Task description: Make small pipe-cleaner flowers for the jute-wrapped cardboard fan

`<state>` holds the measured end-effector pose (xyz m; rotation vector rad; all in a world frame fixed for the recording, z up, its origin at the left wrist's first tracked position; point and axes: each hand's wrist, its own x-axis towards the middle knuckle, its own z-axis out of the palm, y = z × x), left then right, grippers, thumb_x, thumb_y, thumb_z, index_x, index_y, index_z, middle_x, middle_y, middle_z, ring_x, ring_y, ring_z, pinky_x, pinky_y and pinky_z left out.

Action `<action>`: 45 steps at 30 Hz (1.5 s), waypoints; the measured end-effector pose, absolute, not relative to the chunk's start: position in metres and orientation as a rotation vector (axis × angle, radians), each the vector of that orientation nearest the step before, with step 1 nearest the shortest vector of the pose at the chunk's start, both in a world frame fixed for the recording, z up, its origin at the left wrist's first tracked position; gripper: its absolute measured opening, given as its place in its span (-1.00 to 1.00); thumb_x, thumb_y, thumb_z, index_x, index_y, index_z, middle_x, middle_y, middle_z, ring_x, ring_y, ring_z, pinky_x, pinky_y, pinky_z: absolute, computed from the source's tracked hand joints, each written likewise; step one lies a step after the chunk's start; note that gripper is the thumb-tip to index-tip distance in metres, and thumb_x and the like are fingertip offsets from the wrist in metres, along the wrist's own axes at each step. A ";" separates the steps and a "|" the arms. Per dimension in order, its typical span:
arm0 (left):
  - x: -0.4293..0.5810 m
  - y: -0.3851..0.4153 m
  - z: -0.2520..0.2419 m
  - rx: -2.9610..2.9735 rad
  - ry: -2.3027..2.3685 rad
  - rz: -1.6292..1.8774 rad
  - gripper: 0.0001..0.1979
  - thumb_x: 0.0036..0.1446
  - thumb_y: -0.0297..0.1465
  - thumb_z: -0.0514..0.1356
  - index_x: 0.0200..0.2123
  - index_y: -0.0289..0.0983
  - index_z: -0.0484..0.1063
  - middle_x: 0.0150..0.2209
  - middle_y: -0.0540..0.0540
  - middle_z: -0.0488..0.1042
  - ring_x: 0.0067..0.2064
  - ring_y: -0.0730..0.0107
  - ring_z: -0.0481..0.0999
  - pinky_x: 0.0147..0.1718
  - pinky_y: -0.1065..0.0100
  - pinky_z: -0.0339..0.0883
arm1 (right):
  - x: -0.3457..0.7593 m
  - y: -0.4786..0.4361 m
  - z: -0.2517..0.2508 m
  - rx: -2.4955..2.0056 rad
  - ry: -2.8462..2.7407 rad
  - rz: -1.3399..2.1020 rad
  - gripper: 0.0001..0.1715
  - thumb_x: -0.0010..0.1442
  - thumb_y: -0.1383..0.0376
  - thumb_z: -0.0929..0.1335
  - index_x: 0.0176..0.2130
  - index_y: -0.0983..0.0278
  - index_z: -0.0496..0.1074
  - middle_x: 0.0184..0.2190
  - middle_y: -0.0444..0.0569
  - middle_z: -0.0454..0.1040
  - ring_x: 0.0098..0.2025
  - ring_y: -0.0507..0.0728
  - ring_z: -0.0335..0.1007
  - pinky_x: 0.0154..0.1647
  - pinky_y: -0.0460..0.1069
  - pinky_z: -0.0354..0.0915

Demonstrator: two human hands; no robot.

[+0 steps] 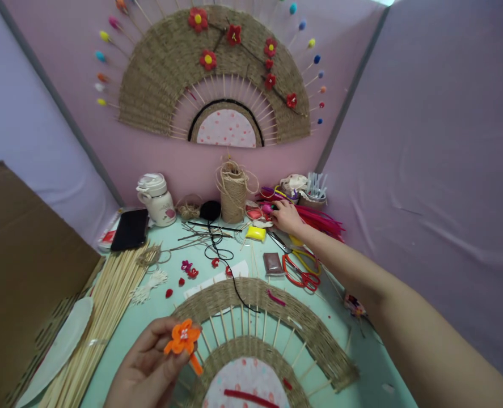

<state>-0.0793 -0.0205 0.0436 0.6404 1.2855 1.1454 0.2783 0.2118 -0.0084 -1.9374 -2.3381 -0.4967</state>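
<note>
My left hand (149,362) pinches an orange pipe-cleaner flower (184,335) with pale beads at its centre and a short orange stem below. It is held over the left side of a woven half-round fan (246,289) lying on the table, which has thin sticks as ribs and a dotted pink-white centre. A dark red pipe-cleaner piece (251,398) lies across that centre. At the back right, my right hand (286,216) is stretched out with its fingers bent down at a bright pink item (267,208), beside pink and red pipe cleaners (319,220). What its fingertips hold is too small to make out.
Red-handled scissors (304,277) lie below my right forearm. A twine spool (233,195), white jug (156,201) and black phone (130,229) stand or lie behind. Bundled sticks (102,317) and cardboard (25,277) border the left. A finished fan (161,73) hangs on the back wall.
</note>
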 end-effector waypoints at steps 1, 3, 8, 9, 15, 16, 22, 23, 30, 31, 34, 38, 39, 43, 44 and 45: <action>-0.079 -0.020 0.043 0.637 1.280 1.154 -0.51 -0.52 -0.30 0.47 -0.41 -0.25 0.42 -0.45 -0.07 0.51 -0.42 0.34 0.47 -0.45 0.44 0.33 | 0.277 0.213 -0.009 -1.947 -2.340 -0.490 -0.64 0.19 0.25 0.22 -0.08 0.19 0.49 0.20 0.07 0.16 0.15 0.32 -0.04 0.00 0.16 0.08; -0.078 -0.020 0.043 0.632 1.268 1.165 -0.51 -0.51 -0.32 0.47 -0.40 -0.26 0.42 -0.46 -0.06 0.51 -0.43 0.36 0.46 -0.46 0.45 0.33 | 0.274 0.214 -0.010 -1.976 -2.337 -0.479 -0.64 0.19 0.26 0.23 -0.08 0.16 0.49 0.22 0.05 0.13 0.16 0.33 -0.07 0.00 0.18 0.06; -0.078 -0.020 0.042 0.656 1.227 1.193 -0.53 -0.44 -0.36 0.46 -0.35 -0.26 0.42 -0.44 -0.06 0.51 -0.41 0.38 0.47 -0.41 0.46 0.35 | 0.269 0.213 -0.011 -1.987 -2.261 -0.449 -0.68 0.20 0.26 0.23 -0.16 0.17 0.52 0.19 0.04 0.18 0.16 0.31 -0.06 0.00 0.17 0.06; -0.078 -0.020 0.042 0.661 1.215 1.195 -0.53 -0.42 -0.36 0.45 -0.34 -0.26 0.42 -0.43 -0.06 0.51 -0.39 0.38 0.48 -0.40 0.46 0.35 | 0.269 0.212 -0.010 -1.973 -2.218 -0.434 -0.67 0.21 0.26 0.22 -0.16 0.18 0.52 0.17 0.04 0.20 0.15 0.29 -0.04 0.00 0.16 0.07; -0.073 -0.020 0.044 0.743 1.152 1.124 -0.50 -0.33 -0.34 0.43 -0.21 -0.24 0.42 -0.36 -0.07 0.52 -0.35 0.39 0.49 -0.37 0.46 0.34 | 0.268 0.201 0.005 -1.823 -1.841 -0.161 -0.71 0.15 0.27 0.25 -0.26 0.26 0.54 0.01 0.07 0.38 0.05 0.21 0.17 0.05 0.10 0.10; -0.071 -0.021 0.044 0.760 1.141 1.112 -0.47 -0.30 -0.32 0.41 -0.16 -0.23 0.42 -0.34 -0.07 0.52 -0.34 0.39 0.49 -0.37 0.46 0.34 | 0.267 0.196 0.009 -1.784 -1.782 -0.075 -0.72 0.14 0.27 0.25 -0.28 0.27 0.54 -0.05 0.05 0.43 0.02 0.19 0.22 0.05 0.09 0.12; -0.076 -0.017 0.038 0.943 1.116 1.147 -0.42 -0.11 -0.24 0.32 0.04 -0.16 0.33 -0.21 -0.07 0.47 -0.27 0.43 0.46 -0.35 0.47 0.33 | 0.242 0.139 0.028 -1.470 -1.519 0.523 -0.68 0.08 0.22 0.25 -0.26 0.32 0.50 -0.34 -0.05 0.53 -0.31 0.10 0.39 -0.26 -0.03 0.27; -0.080 -0.013 0.035 1.024 1.157 1.206 -0.47 -0.09 -0.24 0.30 0.01 -0.19 0.35 -0.18 -0.08 0.46 -0.26 0.43 0.46 -0.33 0.46 0.33 | 0.236 0.125 0.031 -1.423 -1.501 0.546 -0.68 0.07 0.21 0.26 -0.27 0.33 0.49 -0.35 -0.06 0.53 -0.32 0.09 0.39 -0.28 -0.04 0.27; -0.111 0.019 0.012 1.800 1.723 1.346 -0.70 -0.01 -0.45 0.17 -0.15 -0.33 0.48 -0.03 -0.28 0.33 0.03 0.08 0.35 0.07 0.13 0.18 | 0.174 0.028 0.045 -1.266 -1.752 0.273 -0.75 0.15 0.26 0.24 -0.30 0.24 0.49 -0.20 -0.03 0.50 -0.10 0.13 0.35 -0.01 0.04 0.22; -0.111 0.018 0.012 1.835 1.758 1.309 -0.68 -0.04 -0.47 0.19 -0.15 -0.34 0.48 -0.01 -0.31 0.32 0.09 0.02 0.29 0.13 0.07 0.09 | 0.163 0.017 0.045 -1.239 -1.816 0.188 -0.75 0.18 0.26 0.23 -0.29 0.23 0.48 -0.18 -0.02 0.49 -0.06 0.14 0.33 0.02 0.06 0.19; -0.095 0.006 0.020 1.748 1.670 1.432 -0.69 -0.07 -0.40 0.26 -0.18 -0.32 0.48 0.06 -0.31 0.29 0.18 -0.04 0.18 0.17 0.03 0.01 | 0.136 -0.010 0.043 -1.253 -1.917 -0.056 -0.75 0.22 0.27 0.23 -0.27 0.20 0.49 -0.14 0.02 0.46 -0.04 0.18 0.27 0.01 0.09 0.17; -0.055 -0.020 0.027 1.184 1.058 1.243 -0.71 0.01 -0.23 0.23 -0.26 -0.32 0.45 -0.20 -0.20 0.48 -0.17 0.22 0.50 -0.06 0.14 0.33 | 0.112 -0.030 0.038 -1.320 -2.095 -0.326 -0.73 0.25 0.28 0.21 -0.20 0.14 0.48 -0.03 0.04 0.40 0.04 0.25 0.16 -0.01 0.15 0.12; -0.047 -0.024 0.026 1.062 0.948 1.200 -0.71 0.00 -0.24 0.25 -0.26 -0.32 0.45 -0.20 -0.17 0.49 -0.20 0.27 0.51 -0.07 0.17 0.34 | 0.110 -0.033 0.036 -1.311 -2.135 -0.361 -0.72 0.26 0.28 0.21 -0.18 0.14 0.48 -0.01 0.04 0.39 0.05 0.25 0.15 -0.01 0.16 0.11; -0.035 -0.030 0.021 0.815 0.777 1.192 -0.78 -0.09 -0.41 0.33 -0.31 -0.33 0.47 -0.26 -0.11 0.51 -0.20 0.40 0.50 -0.06 0.33 0.35 | 0.108 -0.040 0.032 -1.251 -2.163 -0.298 -0.72 0.27 0.25 0.20 -0.14 0.11 0.45 0.00 0.03 0.38 0.05 0.24 0.17 -0.01 0.15 0.14; -0.036 -0.029 0.021 0.772 0.755 1.199 -0.79 -0.08 -0.44 0.33 -0.31 -0.34 0.47 -0.26 -0.10 0.51 -0.19 0.42 0.50 -0.05 0.35 0.35 | 0.110 -0.040 0.032 -1.238 -2.124 -0.236 -0.72 0.26 0.23 0.20 -0.12 0.11 0.44 -0.01 0.03 0.38 0.05 0.22 0.18 0.00 0.14 0.15; -0.038 -0.028 0.022 0.732 0.727 1.194 -0.82 -0.06 -0.46 0.32 -0.32 -0.34 0.47 -0.26 -0.10 0.52 -0.18 0.42 0.51 -0.05 0.37 0.35 | 0.112 -0.040 0.033 -1.224 -2.066 -0.163 -0.72 0.26 0.22 0.21 -0.10 0.12 0.43 -0.02 0.03 0.38 0.04 0.21 0.20 0.01 0.12 0.17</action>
